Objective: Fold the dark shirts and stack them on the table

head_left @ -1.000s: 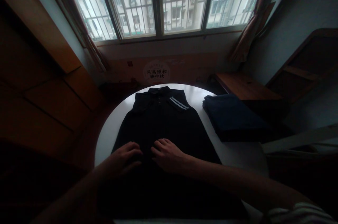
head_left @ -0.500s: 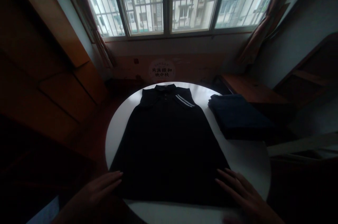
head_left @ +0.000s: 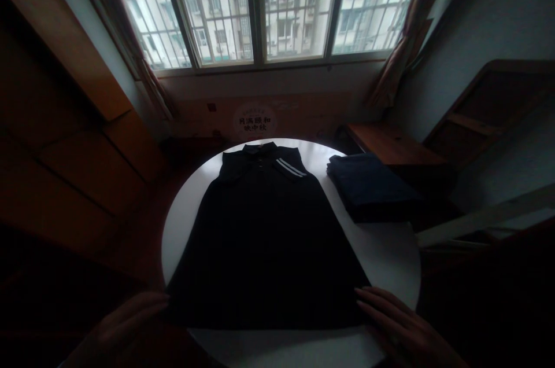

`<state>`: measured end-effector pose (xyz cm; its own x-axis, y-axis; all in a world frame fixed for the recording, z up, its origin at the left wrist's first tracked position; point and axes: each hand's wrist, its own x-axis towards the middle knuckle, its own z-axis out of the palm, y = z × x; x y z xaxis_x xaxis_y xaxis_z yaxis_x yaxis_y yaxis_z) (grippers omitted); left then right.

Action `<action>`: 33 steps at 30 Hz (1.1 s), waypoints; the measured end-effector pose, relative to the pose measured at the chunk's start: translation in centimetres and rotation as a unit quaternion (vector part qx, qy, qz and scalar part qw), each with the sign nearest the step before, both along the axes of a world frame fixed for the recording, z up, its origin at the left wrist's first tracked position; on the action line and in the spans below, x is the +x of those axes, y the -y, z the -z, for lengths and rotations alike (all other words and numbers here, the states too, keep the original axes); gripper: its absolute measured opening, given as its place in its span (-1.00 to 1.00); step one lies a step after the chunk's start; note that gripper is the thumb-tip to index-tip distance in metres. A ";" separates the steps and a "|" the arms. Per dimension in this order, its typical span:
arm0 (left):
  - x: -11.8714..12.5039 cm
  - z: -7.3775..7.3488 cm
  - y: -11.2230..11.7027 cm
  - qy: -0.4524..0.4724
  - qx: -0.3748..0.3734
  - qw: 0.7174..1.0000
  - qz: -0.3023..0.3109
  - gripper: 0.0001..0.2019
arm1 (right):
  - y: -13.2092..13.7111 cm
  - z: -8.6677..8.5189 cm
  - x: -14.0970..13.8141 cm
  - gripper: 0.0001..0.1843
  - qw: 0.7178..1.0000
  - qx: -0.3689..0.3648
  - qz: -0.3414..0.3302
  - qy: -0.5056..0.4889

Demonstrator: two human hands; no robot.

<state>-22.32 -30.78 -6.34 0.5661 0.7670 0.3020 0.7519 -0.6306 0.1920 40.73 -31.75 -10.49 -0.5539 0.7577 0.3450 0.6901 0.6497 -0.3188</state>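
Note:
A dark polo shirt lies flat on a round white table, its collar toward the window and white stripes on one shoulder. My left hand rests at the shirt's lower left hem corner with fingers stretched out. My right hand lies at the lower right hem corner, fingers extended and flat. Neither hand visibly grips the cloth.
A folded dark blue garment stack sits on the table's right side. A wooden bench stands behind it. Wooden cabinets line the left. A barred window with curtains fills the far wall.
Both hands moved from the shirt's middle outward and down to its two lower hem corners. The view shifted slightly.

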 end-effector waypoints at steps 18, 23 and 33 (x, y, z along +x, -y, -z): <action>2.3 -1.5 -1.7 0.183 -0.289 0.921 -0.186 -0.59 | -3.6 -6.4 -6.1 -0.86 0.999 0.037 -0.038 0.010; 3.5 -3.9 -13.8 0.224 -0.231 0.904 -0.281 -0.48 | -6.9 -7.5 -20.4 -0.79 0.975 0.010 -0.205 0.089; 10.6 -5.3 -38.8 0.271 -0.186 0.886 -0.327 -0.76 | -7.1 -2.9 -42.1 -0.72 0.905 0.046 -0.363 0.216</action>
